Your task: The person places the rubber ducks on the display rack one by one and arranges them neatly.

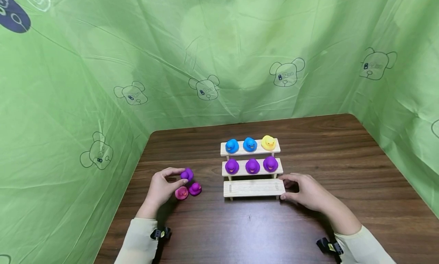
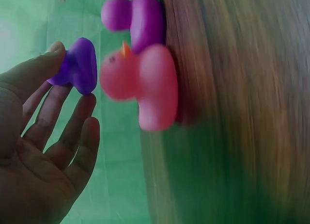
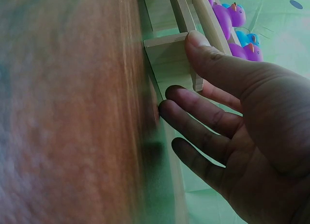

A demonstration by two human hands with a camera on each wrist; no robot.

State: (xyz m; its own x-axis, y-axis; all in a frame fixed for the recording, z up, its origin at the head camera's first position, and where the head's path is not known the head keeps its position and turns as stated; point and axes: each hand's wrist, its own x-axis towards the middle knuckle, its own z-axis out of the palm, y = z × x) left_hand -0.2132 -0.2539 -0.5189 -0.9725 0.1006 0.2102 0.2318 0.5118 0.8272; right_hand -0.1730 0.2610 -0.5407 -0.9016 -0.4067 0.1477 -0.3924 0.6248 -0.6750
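Note:
My left hand (image 1: 164, 185) pinches a purple rubber duck (image 1: 187, 174) between thumb and fingers, raised off the table in the left wrist view. Close beside it, a pink rubber duck (image 2: 139, 83) and a magenta-purple rubber duck (image 1: 195, 189) sit on the table. At the right end of a three-tier wooden display stand (image 1: 254, 188), my right hand (image 1: 306, 191) grips the lowest shelf, thumb at its front edge. In the right wrist view the thumb (image 3: 213, 59) presses on the shelf's end, while the lower fingers extend near the tabletop.
Three purple ducks (image 1: 252, 166) line the middle shelf. The top shelf bears two blue ducks (image 1: 250, 144) and a yellow duck (image 1: 268, 142). Bare wood shows on the lowest shelf. A green cloth (image 1: 240, 47) with bear-head drawings hangs around the brown wooden table (image 1: 319, 149).

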